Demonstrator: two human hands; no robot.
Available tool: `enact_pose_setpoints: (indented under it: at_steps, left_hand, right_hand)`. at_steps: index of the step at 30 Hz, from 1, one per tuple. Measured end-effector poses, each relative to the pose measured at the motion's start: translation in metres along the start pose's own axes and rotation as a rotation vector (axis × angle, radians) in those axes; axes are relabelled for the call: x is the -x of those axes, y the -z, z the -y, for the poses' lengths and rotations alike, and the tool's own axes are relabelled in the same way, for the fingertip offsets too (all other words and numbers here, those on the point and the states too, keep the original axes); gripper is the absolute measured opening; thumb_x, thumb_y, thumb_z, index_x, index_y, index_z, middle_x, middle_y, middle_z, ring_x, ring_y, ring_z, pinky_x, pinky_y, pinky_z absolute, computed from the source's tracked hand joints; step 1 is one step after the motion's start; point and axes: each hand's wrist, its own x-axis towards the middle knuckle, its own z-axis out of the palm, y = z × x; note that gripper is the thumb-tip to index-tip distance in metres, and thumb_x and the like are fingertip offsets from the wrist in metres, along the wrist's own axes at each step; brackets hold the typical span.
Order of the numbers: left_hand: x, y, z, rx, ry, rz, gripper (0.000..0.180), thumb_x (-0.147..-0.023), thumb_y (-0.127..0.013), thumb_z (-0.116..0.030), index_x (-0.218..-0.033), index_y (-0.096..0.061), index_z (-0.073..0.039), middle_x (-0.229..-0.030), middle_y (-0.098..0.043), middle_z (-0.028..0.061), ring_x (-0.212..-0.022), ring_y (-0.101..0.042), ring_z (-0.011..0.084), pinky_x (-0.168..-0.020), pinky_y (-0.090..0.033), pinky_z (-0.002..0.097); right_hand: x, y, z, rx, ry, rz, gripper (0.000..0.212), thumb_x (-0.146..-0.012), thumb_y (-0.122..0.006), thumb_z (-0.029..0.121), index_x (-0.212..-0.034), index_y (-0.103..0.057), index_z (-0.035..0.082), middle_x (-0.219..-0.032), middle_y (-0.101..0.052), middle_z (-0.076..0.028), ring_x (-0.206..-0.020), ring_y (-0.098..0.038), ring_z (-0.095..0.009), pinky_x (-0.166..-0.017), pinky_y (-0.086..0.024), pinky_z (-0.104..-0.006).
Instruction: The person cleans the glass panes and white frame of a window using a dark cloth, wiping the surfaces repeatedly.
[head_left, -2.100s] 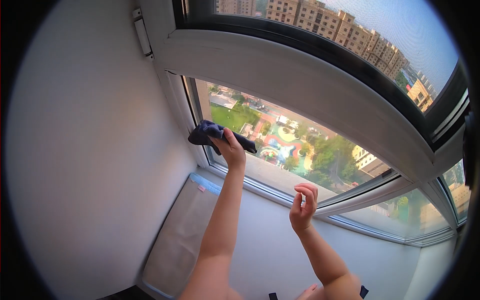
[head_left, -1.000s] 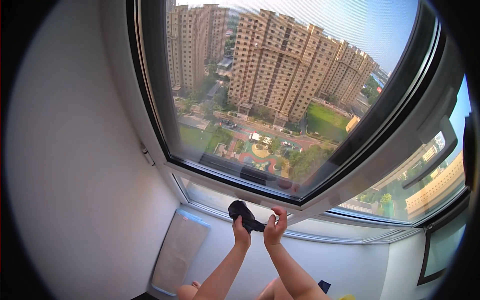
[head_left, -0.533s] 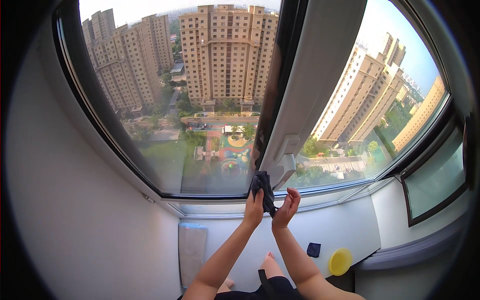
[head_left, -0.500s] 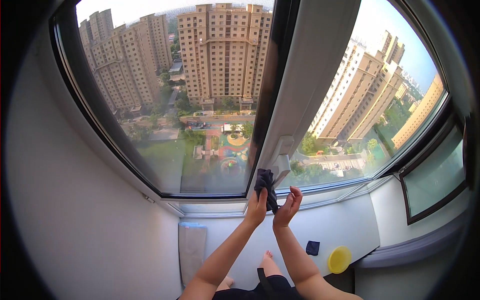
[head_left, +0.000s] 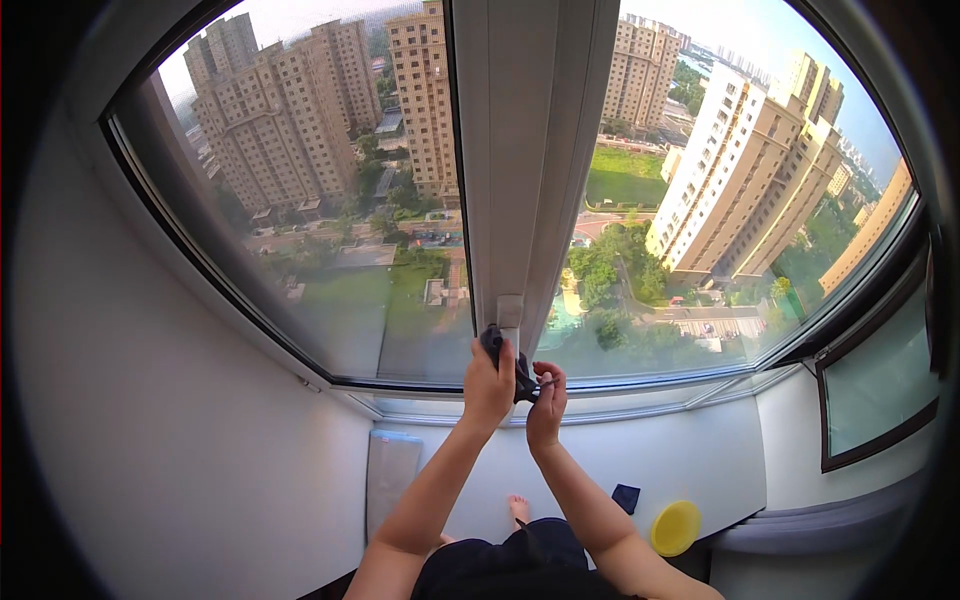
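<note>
A bunched dark cloth [head_left: 526,386] sits between my hands, low against the pale window post and just below a white window handle [head_left: 510,310]. My left hand [head_left: 487,388] is closed on the cloth, and a dark fold pokes out above its fingers. On the other side my right hand [head_left: 546,405] has its fingers curled in and pinches the cloth's lower right end. Part of the handle is hidden behind the cloth and the left fingers.
Tall window panes [head_left: 330,290] stand on both sides of the post, with high-rise buildings outside. On the white ledge [head_left: 690,450] lie a small dark folded cloth [head_left: 626,498], a yellow bowl [head_left: 676,528] and a grey flat package [head_left: 394,475]. A dark-framed glass panel [head_left: 880,370] is at right.
My hands and the cloth have shifted slightly left. The right fingers, earlier raised and loosely curled, now pinch the cloth. The window post appears farther left and more upright.
</note>
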Motion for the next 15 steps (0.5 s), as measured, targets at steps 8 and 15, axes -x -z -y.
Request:
enact_pose_setpoints:
  at_steps: [8, 15]
  left_hand:
    - [0.020, -0.012, -0.038, -0.821, -0.584, -0.170, 0.026, -0.087, -0.053, -0.026, -0.108, -0.052, -0.012, -0.112, -0.047, 0.0234, -0.079, -0.059, 0.0399, -0.065, -0.050, 0.0427]
    - [-0.005, -0.006, -0.022, -0.506, -0.342, -0.211, 0.014, -0.090, -0.045, -0.015, -0.101, -0.046, -0.007, -0.081, -0.059, 0.0170, -0.074, -0.059, 0.0389, -0.062, -0.046, 0.0441]
  right_hand:
    - [-0.011, -0.012, 0.014, -0.334, -0.251, 0.263, 0.028, -0.096, -0.033, 0.020, -0.105, -0.052, 0.001, -0.096, -0.056, -0.007, -0.092, -0.050, -0.014, -0.082, -0.039, -0.0263]
    - [-0.019, -0.001, 0.020, -0.157, -0.173, 0.285, 0.024, -0.095, -0.037, 0.015, -0.105, -0.053, 0.000, -0.097, -0.057, -0.006, -0.091, -0.051, -0.013, -0.081, -0.039, -0.0247]
